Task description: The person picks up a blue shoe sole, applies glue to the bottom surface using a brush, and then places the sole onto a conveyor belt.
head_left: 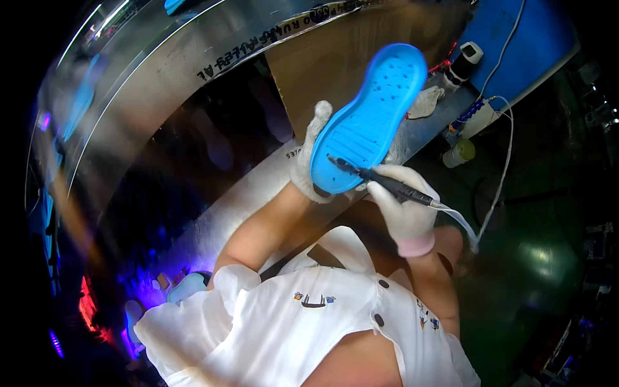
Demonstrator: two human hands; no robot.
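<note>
A bright blue shoe sole [361,126] is tilted up in front of me, showing a ribbed middle and small holes at its wide upper end. My left hand [308,155], in a white glove, grips its lower left edge with the thumb up along the side; the other fingers are hidden behind it. In my white-gloved right hand [407,209] is a black pen-shaped tool [396,186] with a pale cable at its rear. Its dark tip lies over the heel part of the sole; whether it touches cannot be made out.
A curved metal conveyor frame [161,61] runs along the left and far side, with more blue soles [80,100] beyond. Brown cardboard [309,71] lies behind the held sole. At upper right are a black-and-white bottle [463,64], a blue panel [509,45] and a yellow-lidded cup [459,153].
</note>
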